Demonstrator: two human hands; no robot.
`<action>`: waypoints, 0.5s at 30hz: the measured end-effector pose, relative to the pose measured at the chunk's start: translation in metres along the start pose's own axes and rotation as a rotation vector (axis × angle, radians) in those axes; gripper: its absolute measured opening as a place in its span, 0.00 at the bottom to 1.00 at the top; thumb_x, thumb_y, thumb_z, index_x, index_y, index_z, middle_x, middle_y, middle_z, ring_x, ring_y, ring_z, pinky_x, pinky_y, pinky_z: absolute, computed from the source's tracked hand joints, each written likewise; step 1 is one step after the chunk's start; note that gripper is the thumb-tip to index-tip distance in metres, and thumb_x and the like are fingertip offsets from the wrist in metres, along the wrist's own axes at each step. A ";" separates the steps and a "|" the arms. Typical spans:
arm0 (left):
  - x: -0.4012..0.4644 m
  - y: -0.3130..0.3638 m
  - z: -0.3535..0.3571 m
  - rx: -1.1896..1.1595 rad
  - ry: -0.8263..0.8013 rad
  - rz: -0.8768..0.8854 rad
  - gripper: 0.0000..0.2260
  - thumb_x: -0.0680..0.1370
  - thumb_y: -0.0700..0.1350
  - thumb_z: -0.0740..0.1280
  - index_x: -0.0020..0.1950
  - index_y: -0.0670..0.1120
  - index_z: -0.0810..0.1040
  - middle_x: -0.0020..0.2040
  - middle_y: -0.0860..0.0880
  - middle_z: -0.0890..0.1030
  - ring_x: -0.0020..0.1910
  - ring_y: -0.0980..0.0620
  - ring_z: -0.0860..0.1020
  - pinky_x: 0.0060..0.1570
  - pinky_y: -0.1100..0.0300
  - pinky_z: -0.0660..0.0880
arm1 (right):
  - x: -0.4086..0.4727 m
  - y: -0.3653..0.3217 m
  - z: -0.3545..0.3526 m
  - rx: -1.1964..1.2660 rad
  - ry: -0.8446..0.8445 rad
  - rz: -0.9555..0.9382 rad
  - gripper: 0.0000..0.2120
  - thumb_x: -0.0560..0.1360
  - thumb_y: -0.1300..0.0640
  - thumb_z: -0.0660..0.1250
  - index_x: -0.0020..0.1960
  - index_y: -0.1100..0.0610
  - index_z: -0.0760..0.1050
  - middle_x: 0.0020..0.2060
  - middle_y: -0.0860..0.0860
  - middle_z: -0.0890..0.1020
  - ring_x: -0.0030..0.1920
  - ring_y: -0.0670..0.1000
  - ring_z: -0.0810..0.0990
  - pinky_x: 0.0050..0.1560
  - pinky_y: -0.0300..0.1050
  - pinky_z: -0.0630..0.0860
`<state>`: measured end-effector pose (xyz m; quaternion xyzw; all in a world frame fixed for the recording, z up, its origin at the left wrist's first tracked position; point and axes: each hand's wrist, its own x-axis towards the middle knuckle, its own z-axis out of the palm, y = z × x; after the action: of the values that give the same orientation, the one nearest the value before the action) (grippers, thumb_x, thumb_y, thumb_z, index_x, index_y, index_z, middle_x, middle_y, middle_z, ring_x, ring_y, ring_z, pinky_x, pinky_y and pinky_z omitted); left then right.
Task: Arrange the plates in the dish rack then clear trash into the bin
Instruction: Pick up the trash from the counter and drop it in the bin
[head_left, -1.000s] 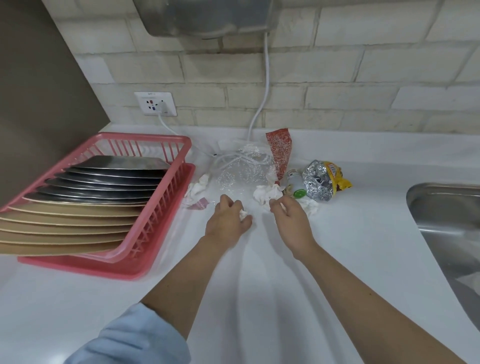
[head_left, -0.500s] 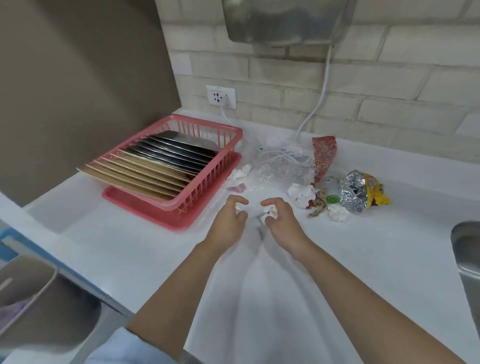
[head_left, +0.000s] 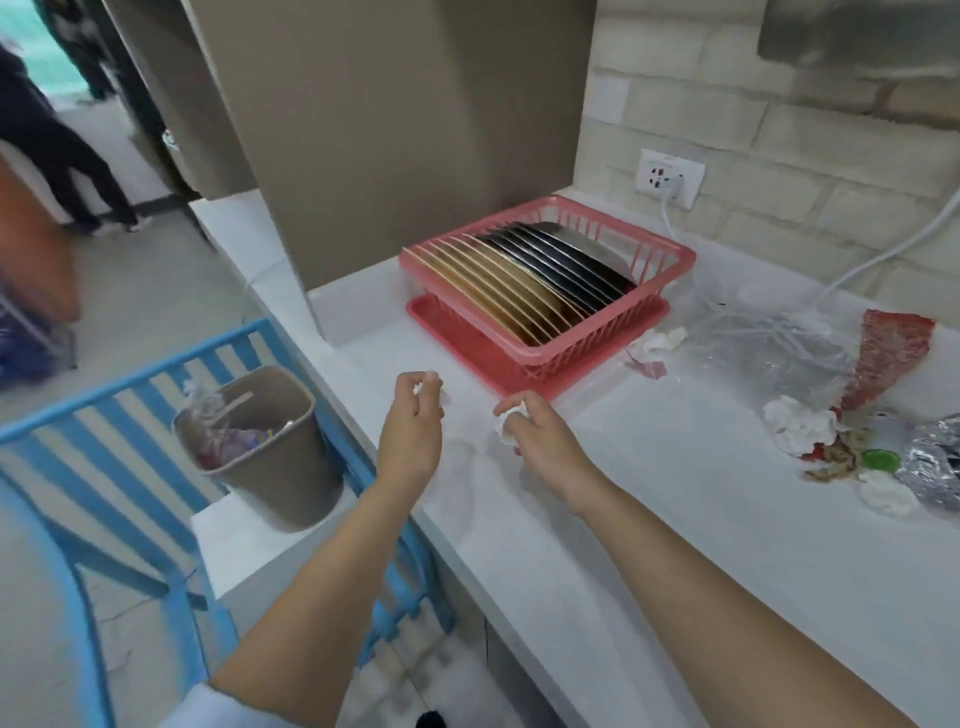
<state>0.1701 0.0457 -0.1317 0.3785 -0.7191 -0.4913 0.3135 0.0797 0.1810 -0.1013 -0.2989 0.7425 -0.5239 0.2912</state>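
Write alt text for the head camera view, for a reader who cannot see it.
A person's left hand and right hand each pinch a white tissue wad over a white counter, with a tan bin of trash below to the left. Behind them a pink dish rack holds upright plates; more trash lies to the right.

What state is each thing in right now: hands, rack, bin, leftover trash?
left hand: pinching a small white paper scrap
right hand: gripping a crumpled tissue
dish rack: filled, plates on edge
bin: open, partly filled
foil wrapper: crumpled, on counter
red wrapper: torn open, on counter
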 end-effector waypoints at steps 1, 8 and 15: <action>0.005 -0.004 -0.012 -0.016 0.044 -0.031 0.12 0.82 0.59 0.53 0.55 0.54 0.71 0.45 0.56 0.78 0.42 0.55 0.77 0.41 0.55 0.70 | 0.006 -0.005 0.011 0.003 -0.025 -0.003 0.09 0.78 0.60 0.56 0.53 0.51 0.73 0.50 0.47 0.75 0.50 0.47 0.74 0.50 0.45 0.72; 0.048 -0.040 -0.103 0.165 0.292 -0.158 0.17 0.83 0.58 0.49 0.65 0.52 0.68 0.52 0.49 0.73 0.59 0.43 0.70 0.59 0.48 0.64 | 0.060 -0.038 0.108 -0.036 -0.181 -0.070 0.11 0.79 0.63 0.55 0.61 0.56 0.67 0.60 0.55 0.69 0.50 0.49 0.70 0.41 0.35 0.67; 0.118 -0.105 -0.191 0.357 0.209 -0.274 0.18 0.84 0.53 0.53 0.67 0.46 0.73 0.68 0.41 0.70 0.67 0.41 0.67 0.68 0.47 0.65 | 0.126 -0.054 0.215 -0.167 -0.221 -0.102 0.11 0.78 0.62 0.60 0.60 0.58 0.69 0.60 0.56 0.72 0.53 0.52 0.75 0.52 0.44 0.75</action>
<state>0.2913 -0.1693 -0.1599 0.5705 -0.7002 -0.3524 0.2449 0.1654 -0.0572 -0.1254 -0.4152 0.7308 -0.4385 0.3181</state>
